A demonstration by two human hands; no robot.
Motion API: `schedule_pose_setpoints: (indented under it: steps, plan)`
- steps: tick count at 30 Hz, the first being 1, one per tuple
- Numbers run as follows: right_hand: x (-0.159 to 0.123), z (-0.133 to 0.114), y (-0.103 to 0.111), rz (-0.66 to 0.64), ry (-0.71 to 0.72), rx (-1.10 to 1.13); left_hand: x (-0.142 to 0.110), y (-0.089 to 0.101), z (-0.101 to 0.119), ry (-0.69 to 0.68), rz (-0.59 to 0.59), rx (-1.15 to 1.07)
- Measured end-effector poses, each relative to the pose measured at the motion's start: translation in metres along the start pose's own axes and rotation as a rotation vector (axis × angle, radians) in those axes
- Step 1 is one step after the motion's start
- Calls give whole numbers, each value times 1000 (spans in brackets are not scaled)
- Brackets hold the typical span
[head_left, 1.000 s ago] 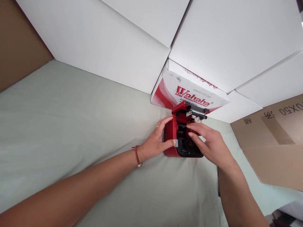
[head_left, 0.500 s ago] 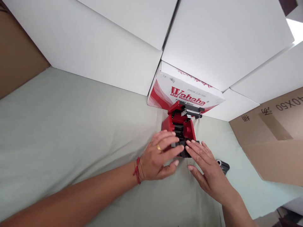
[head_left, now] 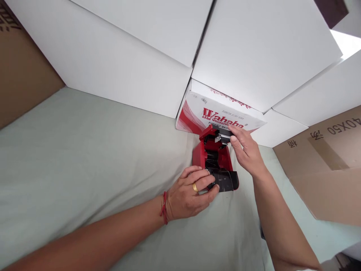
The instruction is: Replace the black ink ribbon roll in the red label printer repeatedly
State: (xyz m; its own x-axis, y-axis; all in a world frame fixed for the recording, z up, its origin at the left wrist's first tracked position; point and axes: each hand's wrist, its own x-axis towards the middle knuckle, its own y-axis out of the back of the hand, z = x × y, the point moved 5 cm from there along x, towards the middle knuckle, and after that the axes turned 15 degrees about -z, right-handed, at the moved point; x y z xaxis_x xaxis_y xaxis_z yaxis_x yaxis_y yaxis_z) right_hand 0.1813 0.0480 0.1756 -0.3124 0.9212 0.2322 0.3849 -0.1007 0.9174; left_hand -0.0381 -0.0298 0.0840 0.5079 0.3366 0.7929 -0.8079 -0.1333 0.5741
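While the left hand (head_left: pixel 191 194) rests at seven o'clock of the open red case (head_left: pixel 198 155), its fingers are curled close together over the near end of the black flap (head_left: pixel 225 181); whether they pinch it or only press on it, I cannot tell. The right hand (head_left: pixel 248 152), towards two o'clock, has its thumb and fingers at the end of the raised lid (head_left: pixel 208 132) and seems to pinch it lightly. The case sits on the pale green cloth (head_left: pixel 126 150), just before the Wahaba-style printed carton (head_left: pixel 194 113) at twelve o'clock, with a brown box (head_left: pixel 313 180) well apart at three.

Good handling here means a firm, low left hand, so that the case cannot slide on soft cloth. The right hand should move the lid only along its hinge, gently, with fingertips clear of the silvery part (head_left: pixel 221 139) beneath it and the flap lying flat.
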Motion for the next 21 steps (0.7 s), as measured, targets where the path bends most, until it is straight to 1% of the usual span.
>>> schedule_pose_setpoints:
  steps: [2,4,6,9,12,14,16,18,19,21]
  plan:
    - [-8,-6,1,-20,9,29,-2,-1,-1,10,-2,0]
    - [-25,-16,5,-38,17,38,-4,-2,-1,13,-9,3]
    - [-43,-28,6,-92,46,22,-6,-4,-2,14,-25,1]
    - [-62,-44,1,-179,87,-30,-10,-9,-4,25,-78,-58]
    - [-69,-53,-6,-193,105,-125,-13,-14,-6,34,-129,-165]
    - [-68,-58,-11,-187,118,-201,-14,-15,-8,54,-111,-210]
    - [-67,-60,-14,-182,132,-262,-13,-12,-13,93,-54,-240]
    - [-67,-61,-15,-170,139,-297,-12,-10,-21,161,-9,-286]
    - [-67,-61,-16,-158,141,-304,-11,-9,-26,210,2,-318]
    - [-67,-59,-16,-142,128,-297,-12,-10,-39,352,11,-405]
